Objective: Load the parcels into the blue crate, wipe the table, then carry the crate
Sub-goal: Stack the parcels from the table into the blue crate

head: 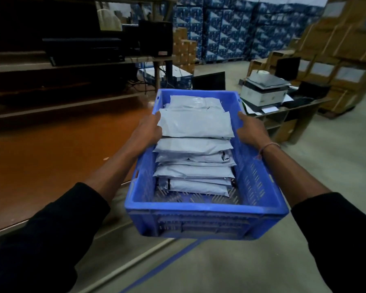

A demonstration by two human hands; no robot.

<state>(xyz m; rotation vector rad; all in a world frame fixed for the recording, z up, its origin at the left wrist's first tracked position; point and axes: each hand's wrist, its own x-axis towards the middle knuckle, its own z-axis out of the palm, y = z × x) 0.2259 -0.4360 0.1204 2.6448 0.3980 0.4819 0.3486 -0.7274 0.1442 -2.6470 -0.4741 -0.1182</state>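
Note:
The blue crate (pixel 205 210) hangs in the air in front of me, above the grey floor, to the right of the table. Several grey-white plastic parcels (pixel 195 126) lie stacked flat inside it, filling most of its length. My left hand (pixel 149 131) grips the crate's left long rim, its fingers over the edge against the top parcel. On the right long rim my right hand (pixel 250 132) holds the crate, a thin band at the wrist. Both forearms in black sleeves reach forward.
The brown table (pixel 51 157) runs along my left, with dark shelving and black equipment behind it. Ahead on the right a wooden desk (pixel 294 115) carries a white printer (pixel 264 92). Stacked cardboard cartons stand at far right, blue-patterned boxes at the back. Blue floor tape (pixel 169 261) crosses below.

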